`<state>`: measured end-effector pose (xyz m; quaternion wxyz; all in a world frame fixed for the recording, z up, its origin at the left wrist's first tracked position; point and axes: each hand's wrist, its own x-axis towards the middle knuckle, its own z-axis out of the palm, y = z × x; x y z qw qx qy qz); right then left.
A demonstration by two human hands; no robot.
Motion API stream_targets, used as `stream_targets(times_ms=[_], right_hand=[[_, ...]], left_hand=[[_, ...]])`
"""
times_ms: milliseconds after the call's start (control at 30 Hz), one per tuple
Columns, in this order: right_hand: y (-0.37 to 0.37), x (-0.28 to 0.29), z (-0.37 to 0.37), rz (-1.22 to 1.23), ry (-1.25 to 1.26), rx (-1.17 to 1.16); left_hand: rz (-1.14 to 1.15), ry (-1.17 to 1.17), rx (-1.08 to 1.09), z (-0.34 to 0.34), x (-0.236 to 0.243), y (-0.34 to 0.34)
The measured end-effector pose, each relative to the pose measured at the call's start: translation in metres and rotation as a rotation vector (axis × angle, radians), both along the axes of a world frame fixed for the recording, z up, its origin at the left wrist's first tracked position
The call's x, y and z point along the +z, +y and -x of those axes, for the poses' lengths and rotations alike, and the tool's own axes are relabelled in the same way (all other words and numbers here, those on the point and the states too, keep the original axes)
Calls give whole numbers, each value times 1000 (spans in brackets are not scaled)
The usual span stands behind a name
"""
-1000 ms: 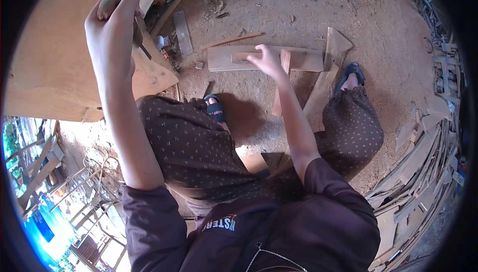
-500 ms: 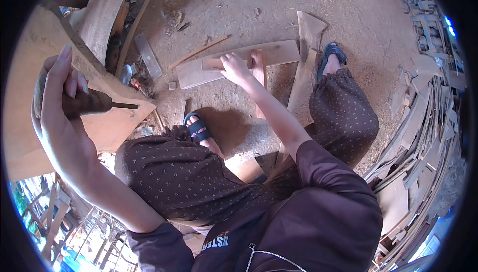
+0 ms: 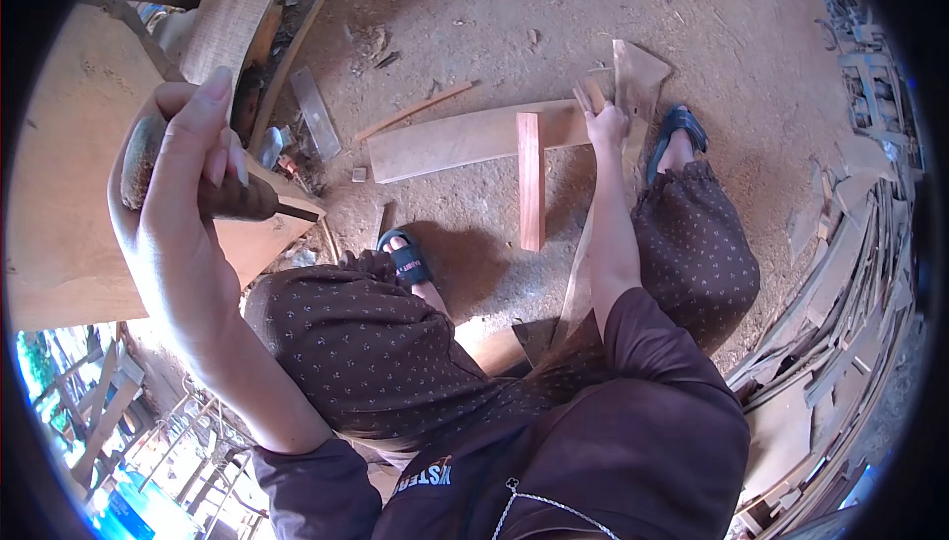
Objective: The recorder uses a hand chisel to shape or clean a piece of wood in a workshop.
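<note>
My left hand (image 3: 188, 174) is raised at the left, its fingers wrapped round the wooden handle of a chisel (image 3: 247, 200). The narrow metal shaft points right; its tip end is too small to judge. Farther off, my right hand (image 3: 607, 127) is at the right end of a long pale plank (image 3: 445, 142) on the ground. Between its thumb and fingers is a small wooden piece (image 3: 596, 93), partly hidden. A reddish wooden bar (image 3: 531, 179) lies crosswise over the plank, its near end toward me. Beyond the right hand is a board with a flared end (image 3: 641, 76).
A large thick wooden slab (image 3: 79, 165) fills the left side. A thin strip (image 3: 415, 110), a small cube (image 3: 359, 174) and a clear flat piece (image 3: 315, 113) lie on the dirt floor. Stacked wood scraps (image 3: 840, 323) line the right. My sandalled feet flank the work.
My right hand has moved right along the plank, past the reddish bar. The flat wooden piece under it is gone from the plank's left part. My left hand, still holding the chisel, has shifted slightly right.
</note>
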<state>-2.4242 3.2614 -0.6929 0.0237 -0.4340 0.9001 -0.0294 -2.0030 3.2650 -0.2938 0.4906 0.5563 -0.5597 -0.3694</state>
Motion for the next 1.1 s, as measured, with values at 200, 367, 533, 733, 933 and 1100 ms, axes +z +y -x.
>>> stream_targets(times_ms=[200,367,533,733,933,1100], right_hand=[[-41,-20,-66,181,50,90],[-118,-39,-195,257,-395,566],[-138,-81,-252,100,-161,648],[-137,-94,-239,-128,-150,643],[-131,-89,-236,-28,-43,762],[-131,-47,-238,105,1,861]], left_hand=[[-82,-74,1,-5,1,0],[-117,-143,52,-4,3,0],[-192,-181,122,3,5,1],[-172,-202,150,-2,1,-7],[-112,-190,225,2,0,-3],[-145,-121,86,-1,-13,-7]])
